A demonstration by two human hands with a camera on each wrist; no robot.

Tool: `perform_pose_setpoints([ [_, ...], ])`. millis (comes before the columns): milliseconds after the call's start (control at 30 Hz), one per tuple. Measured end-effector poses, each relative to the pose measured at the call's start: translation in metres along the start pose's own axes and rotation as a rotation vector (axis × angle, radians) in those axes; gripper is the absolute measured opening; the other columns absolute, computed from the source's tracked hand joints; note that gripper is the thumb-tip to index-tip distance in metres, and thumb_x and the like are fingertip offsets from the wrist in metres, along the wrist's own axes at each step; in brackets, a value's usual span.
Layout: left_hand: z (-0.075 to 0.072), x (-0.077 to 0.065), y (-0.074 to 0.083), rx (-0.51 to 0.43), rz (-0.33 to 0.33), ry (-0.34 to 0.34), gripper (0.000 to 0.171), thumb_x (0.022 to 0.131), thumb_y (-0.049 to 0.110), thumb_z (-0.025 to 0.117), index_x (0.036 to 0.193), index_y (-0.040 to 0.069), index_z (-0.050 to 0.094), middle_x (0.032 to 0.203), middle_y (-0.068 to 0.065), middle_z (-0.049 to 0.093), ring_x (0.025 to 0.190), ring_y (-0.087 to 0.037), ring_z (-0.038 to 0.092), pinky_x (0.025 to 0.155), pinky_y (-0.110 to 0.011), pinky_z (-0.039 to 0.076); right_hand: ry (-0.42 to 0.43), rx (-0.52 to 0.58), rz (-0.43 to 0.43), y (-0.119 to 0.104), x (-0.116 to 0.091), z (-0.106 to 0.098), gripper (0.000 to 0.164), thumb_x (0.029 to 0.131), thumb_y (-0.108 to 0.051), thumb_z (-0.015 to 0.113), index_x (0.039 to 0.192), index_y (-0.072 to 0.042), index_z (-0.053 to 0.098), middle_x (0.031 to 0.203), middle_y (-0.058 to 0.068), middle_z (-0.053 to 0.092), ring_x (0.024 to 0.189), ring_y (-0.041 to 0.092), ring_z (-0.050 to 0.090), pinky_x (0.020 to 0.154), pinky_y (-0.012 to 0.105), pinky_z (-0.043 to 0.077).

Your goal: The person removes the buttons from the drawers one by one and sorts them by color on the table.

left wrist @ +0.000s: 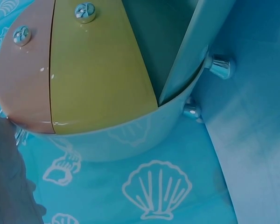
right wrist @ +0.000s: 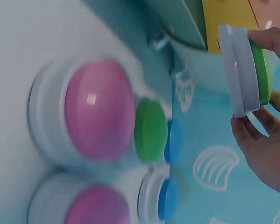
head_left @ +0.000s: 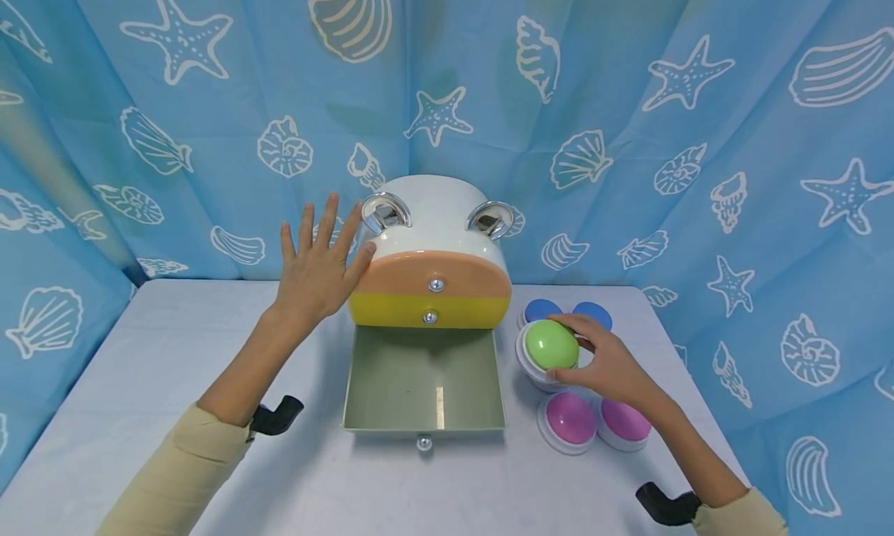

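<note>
My right hand [head_left: 609, 364] grips a round button with a green dome and a white base [head_left: 552, 344], thumb on one side and fingers on the other. In the right wrist view this green button [right wrist: 262, 70] is tilted on edge, raised off the table. A second green button [right wrist: 150, 130] stands below on the table. My left hand [head_left: 317, 276], fingers straight and spread, rests against the left side of a small white cabinet [head_left: 436, 210]. Its green bottom drawer [head_left: 391, 381] is pulled out, with nothing seen inside. The orange drawer [head_left: 398, 271] and yellow drawer [head_left: 391, 309] are closed.
Two pink buttons [head_left: 570, 418] sit at the right, nearer the front. Behind the green button are two blue buttons [head_left: 542, 311], partly hidden. White cloth covers the table [head_left: 279, 458]; a blue shell-print curtain [head_left: 489, 133] hangs behind and at the sides.
</note>
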State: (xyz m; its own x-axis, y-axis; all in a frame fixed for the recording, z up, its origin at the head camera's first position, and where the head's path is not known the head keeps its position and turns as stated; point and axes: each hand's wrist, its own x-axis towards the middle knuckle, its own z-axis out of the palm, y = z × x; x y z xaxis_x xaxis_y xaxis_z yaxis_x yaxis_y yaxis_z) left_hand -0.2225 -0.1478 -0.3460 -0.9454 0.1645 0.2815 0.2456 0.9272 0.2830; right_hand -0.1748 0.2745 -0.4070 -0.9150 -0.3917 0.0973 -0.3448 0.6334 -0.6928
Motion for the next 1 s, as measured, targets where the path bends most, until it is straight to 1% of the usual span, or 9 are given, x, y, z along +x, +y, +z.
perform_pose_setpoints([
  [167, 0.000, 0.000, 0.001, -0.001, -0.005, 0.003, 0.067, 0.107, 0.052, 0.028, 0.162, 0.021, 0.009, 0.167, -0.012, -0.004, 0.149, -0.041, -0.011, 0.111, -0.067, -0.009, 0.015, -0.047, 0.023, 0.020, -0.008, -0.017, 0.075, 0.081, -0.019, 0.083, 0.145, -0.004, 0.047, 0.140, 0.020, 0.048, 0.125, 0.040, 0.048, 0.100, 0.057, 0.043],
  [400, 0.000, -0.001, 0.001, 0.003, -0.001, 0.008, 0.066, 0.107, 0.052, 0.028, 0.162, 0.021, 0.010, 0.167, -0.012, -0.003, 0.149, -0.041, -0.011, 0.111, -0.068, -0.009, 0.031, -0.047, 0.080, 0.047, -0.015, -0.031, 0.075, 0.083, -0.019, 0.081, 0.146, -0.002, 0.045, 0.140, 0.023, 0.045, 0.125, 0.042, 0.046, 0.102, 0.059, 0.040],
  [700, 0.001, -0.001, 0.000, 0.005, -0.003, 0.011, 0.066, 0.107, 0.052, 0.028, 0.162, 0.021, 0.010, 0.167, -0.012, -0.004, 0.149, -0.041, -0.011, 0.110, -0.068, -0.009, 0.031, -0.057, 0.161, 0.083, -0.016, -0.041, 0.078, 0.085, -0.023, 0.080, 0.146, 0.006, 0.040, 0.141, 0.030, 0.042, 0.126, 0.048, 0.044, 0.103, 0.060, 0.038],
  [867, 0.001, -0.001, 0.000, 0.004, 0.002, 0.015, 0.066, 0.107, 0.052, 0.028, 0.162, 0.021, 0.010, 0.167, -0.013, -0.003, 0.149, -0.041, -0.012, 0.110, -0.068, -0.009, 0.006, -0.065, 0.243, 0.101, -0.018, -0.044, 0.081, 0.086, -0.028, 0.078, 0.148, 0.007, 0.037, 0.144, 0.032, 0.038, 0.129, 0.052, 0.040, 0.102, 0.063, 0.038],
  [1000, 0.001, -0.001, -0.001, 0.000, 0.009, 0.024, 0.066, 0.107, 0.052, 0.029, 0.162, 0.021, 0.010, 0.167, -0.013, -0.002, 0.149, -0.041, -0.012, 0.110, -0.068, -0.010, -0.012, -0.085, 0.300, 0.110, -0.023, -0.043, 0.084, 0.087, -0.033, 0.077, 0.148, 0.007, 0.036, 0.145, 0.034, 0.036, 0.130, 0.056, 0.038, 0.100, 0.064, 0.039],
])
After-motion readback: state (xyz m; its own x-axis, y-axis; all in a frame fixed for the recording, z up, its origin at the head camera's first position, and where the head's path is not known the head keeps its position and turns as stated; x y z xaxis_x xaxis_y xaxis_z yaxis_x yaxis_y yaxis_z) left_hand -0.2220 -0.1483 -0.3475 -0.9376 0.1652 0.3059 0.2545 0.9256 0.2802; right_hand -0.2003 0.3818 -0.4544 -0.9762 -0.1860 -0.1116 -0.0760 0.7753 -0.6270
